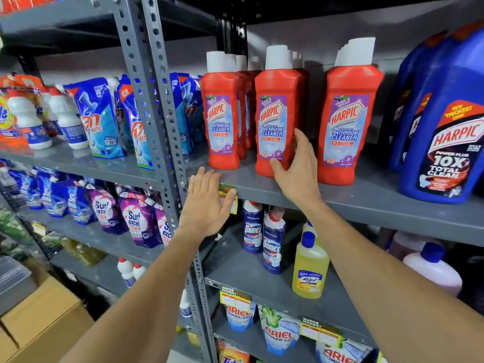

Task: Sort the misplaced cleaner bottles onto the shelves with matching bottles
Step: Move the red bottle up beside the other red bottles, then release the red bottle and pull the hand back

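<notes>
Three rows of red Harpic bathroom cleaner bottles stand on the grey upper shelf [366, 203]. My right hand [296, 169] grips the front bottle of the middle row [272, 113] low on its right side, thumb at its base; the bottle stands upright on the shelf. The left row [222, 113] and the right row [345, 121] stand apart from it. My left hand [207, 205] is flat and empty, fingers apart, against the shelf's front edge over a price tag. Large blue Harpic jugs [445, 142] fill the shelf's right end.
The shelf below holds two blue Domex bottles [272, 244], yellow Lizol bottles [310, 268] and a pink bottle [432, 268]. A perforated steel upright [162, 127] divides the racks; detergent pouches [99, 119] fill the left rack. Cardboard boxes [42, 318] sit at lower left.
</notes>
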The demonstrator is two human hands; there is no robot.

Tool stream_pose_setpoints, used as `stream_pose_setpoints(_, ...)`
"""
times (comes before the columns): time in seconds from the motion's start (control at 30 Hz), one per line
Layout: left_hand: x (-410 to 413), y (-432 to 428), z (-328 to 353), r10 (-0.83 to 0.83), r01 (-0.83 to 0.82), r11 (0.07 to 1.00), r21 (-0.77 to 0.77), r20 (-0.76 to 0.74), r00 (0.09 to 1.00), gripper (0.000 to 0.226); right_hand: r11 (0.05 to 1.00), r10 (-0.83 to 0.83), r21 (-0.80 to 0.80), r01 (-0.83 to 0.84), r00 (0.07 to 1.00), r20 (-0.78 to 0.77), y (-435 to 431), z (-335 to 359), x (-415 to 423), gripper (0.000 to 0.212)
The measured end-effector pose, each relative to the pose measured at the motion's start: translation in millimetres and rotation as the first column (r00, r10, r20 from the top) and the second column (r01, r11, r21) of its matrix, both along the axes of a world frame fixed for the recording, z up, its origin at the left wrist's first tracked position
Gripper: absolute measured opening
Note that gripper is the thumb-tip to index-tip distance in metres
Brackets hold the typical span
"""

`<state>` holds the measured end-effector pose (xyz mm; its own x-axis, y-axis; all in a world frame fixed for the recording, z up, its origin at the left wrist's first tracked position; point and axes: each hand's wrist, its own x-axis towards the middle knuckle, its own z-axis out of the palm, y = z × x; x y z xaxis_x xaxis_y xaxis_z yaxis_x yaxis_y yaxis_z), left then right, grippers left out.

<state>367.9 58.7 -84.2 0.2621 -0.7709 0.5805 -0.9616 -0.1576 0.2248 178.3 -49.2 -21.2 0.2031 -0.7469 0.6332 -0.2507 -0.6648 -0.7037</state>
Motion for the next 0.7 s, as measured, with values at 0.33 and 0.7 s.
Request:
stream_pose_setpoints(0.33, 0, -2, -2, -0.007, 0.008, 1.000, -0.029, 0.032, 0.999, 0.071, 1.000, -0.011, 0.007, 0.011, 1.000, -0.004, -3, 1, 3, 0.074)
stream_pose_setpoints(0.7, -7, 21, -78, 0.010, -0.004, 0.985, -0.175, 0.031, 0.999, 0.083, 0.972, -0.066, -0.206, 0.117, 0.969, 0.239, 74, -51, -8, 0.054)
